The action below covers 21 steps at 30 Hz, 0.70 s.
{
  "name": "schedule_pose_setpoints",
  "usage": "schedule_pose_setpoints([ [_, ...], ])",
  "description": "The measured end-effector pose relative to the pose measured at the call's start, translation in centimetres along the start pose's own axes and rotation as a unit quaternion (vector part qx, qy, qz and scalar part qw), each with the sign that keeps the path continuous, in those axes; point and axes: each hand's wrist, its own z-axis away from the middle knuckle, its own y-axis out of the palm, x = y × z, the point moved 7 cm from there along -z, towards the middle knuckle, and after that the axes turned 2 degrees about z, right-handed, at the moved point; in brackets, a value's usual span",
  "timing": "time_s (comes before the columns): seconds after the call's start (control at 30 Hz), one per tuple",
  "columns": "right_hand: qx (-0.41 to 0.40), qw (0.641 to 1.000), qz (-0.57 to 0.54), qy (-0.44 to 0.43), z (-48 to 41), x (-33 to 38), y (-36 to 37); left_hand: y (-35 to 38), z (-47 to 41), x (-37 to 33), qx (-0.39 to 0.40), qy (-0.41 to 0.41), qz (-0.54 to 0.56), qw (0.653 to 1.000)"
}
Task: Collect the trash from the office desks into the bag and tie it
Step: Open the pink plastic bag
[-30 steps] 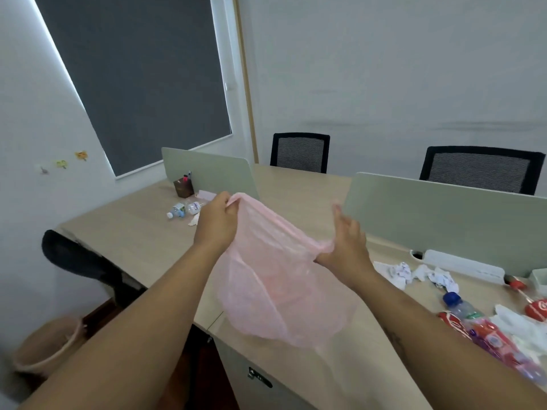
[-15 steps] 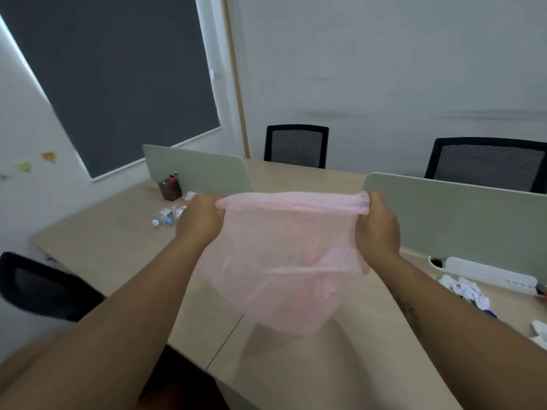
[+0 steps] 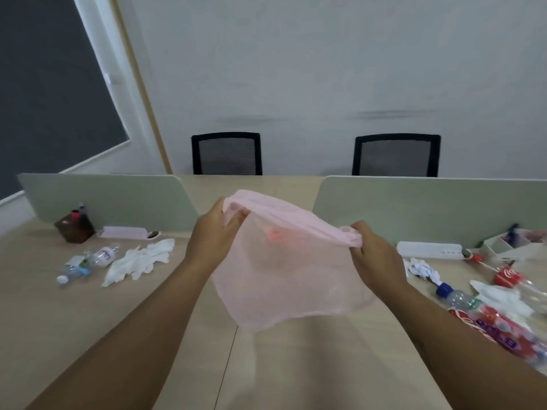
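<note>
Bag [image 3: 284, 279] hangs between both grips above the desk [image 3: 88, 321]; left hand [image 3: 213, 235] and right hand [image 3: 373, 255] each pinch its rim, holding the mouth stretched, likely to take the crumpled paper [image 3: 421, 269] just outside the right grip.

Two black mesh-backed chairs are standing at the far side, the left chair [image 3: 226, 153] and the right chair [image 3: 396, 155] well apart, in front of a pale grey wall [image 3: 325, 69]. A dark blind [image 3: 44, 84] is covering the window at upper left. Two pale green dividers are standing upright in a row: the left divider [image 3: 109, 199] and the right divider [image 3: 438, 211]. A brown pen holder [image 3: 75, 227] is sitting just before the left divider, with a flat pink block [image 3: 122, 232] lying beside it. A white power strip [image 3: 429, 250] is lying at the right divider's foot, near a white organiser tray [image 3: 503, 247].
</note>
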Motion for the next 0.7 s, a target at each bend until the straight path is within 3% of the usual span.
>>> schedule_pose_setpoints([
  [0.13, 0.047, 0.991, -0.082, 0.094, 2.2, -2.5, 3.2, 2.8, 0.6, 2.7, 0.026, -0.001, -0.022, 0.999],
  [0.27, 0.052, 0.974, -0.180, 0.124, 3.2, -3.8, 5.0, 4.9, 0.3, 3.5, 0.028, -0.032, -0.065, 0.997],
  [0.47, 0.077, 0.976, -0.197, 0.050, 2.5, -3.3, 5.2, 7.1, -1.7, 1.2, 0.036, -0.014, -0.094, 0.995],
  [0.53, 0.077, 0.963, -0.253, 0.057, 1.8, -3.7, 5.5, 7.9, -2.2, 0.6, 0.050, -0.005, -0.116, 0.992],
  [0.67, 0.155, 0.949, -0.270, 0.059, 1.2, -3.8, 6.5, 8.4, -3.3, -0.2, 0.043, -0.005, -0.136, 0.990],
  [0.7, 0.148, 0.937, -0.303, 0.093, 1.1, -4.2, 6.6, 8.4, -3.7, -0.4, 0.041, -0.003, -0.138, 0.990],
])
